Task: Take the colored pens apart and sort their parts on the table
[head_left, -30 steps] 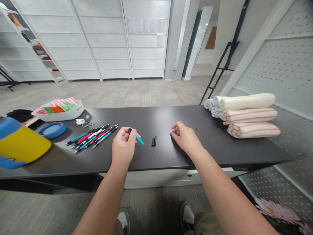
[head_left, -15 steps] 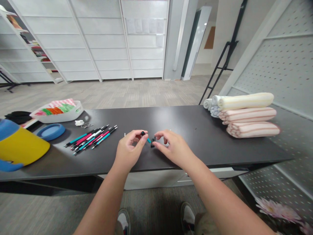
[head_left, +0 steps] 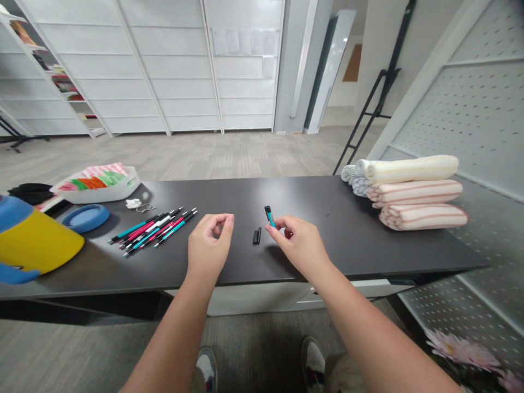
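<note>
My right hand (head_left: 297, 242) pinches a short teal pen piece with a black end (head_left: 269, 215), held upright just above the black table (head_left: 368, 251). My left hand (head_left: 209, 244) hovers left of it, thumb and fingers curled together in a pinch; whether anything is in them I cannot make out. A small black pen part (head_left: 256, 236) lies on the table between the two hands. A bundle of several teal, pink and black pens (head_left: 153, 225) lies to the left of my left hand.
A white tray of coloured cloths (head_left: 98, 184), a blue lid (head_left: 85, 217) and a yellow-and-blue container (head_left: 28, 240) sit at the left. Rolled striped towels (head_left: 413, 192) are stacked at the right. A small white clip and ring (head_left: 139, 206) lie near the tray.
The teal pen piece passed from my left hand to my right. My right hand came in to meet the left, then lifted the piece up and to the right.
</note>
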`<action>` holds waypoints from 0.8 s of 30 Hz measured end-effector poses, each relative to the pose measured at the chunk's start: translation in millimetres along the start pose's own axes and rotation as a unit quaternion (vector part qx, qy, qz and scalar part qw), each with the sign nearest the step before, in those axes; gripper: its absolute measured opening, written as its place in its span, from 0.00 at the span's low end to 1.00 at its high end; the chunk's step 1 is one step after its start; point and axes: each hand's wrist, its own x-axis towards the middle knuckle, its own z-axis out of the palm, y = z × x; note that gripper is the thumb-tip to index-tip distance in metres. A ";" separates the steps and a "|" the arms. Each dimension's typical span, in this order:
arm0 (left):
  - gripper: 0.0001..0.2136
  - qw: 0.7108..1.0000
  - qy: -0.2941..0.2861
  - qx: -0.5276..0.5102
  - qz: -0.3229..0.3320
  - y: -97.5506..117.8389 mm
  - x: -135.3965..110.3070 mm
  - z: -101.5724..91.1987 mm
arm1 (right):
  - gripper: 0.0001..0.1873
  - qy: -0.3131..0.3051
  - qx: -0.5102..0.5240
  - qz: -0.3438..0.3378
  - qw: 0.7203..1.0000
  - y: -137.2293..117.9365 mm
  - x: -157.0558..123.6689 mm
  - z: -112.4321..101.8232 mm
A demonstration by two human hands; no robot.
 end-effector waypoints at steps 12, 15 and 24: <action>0.13 0.951 -0.070 0.300 0.019 -28.1 0.0 3.0 | 0.11 0.046 -0.259 0.245 0.933 70.8 5.5 -91.5; 0.11 0.948 -0.074 0.307 0.037 -25.1 -0.4 3.7 | 0.11 -0.009 -0.347 0.274 0.897 94.6 -0.1 -104.0; 0.11 0.934 -0.137 0.331 0.007 -13.9 3.8 2.6 | 0.09 -0.050 -0.385 0.270 0.881 107.8 -6.2 -106.9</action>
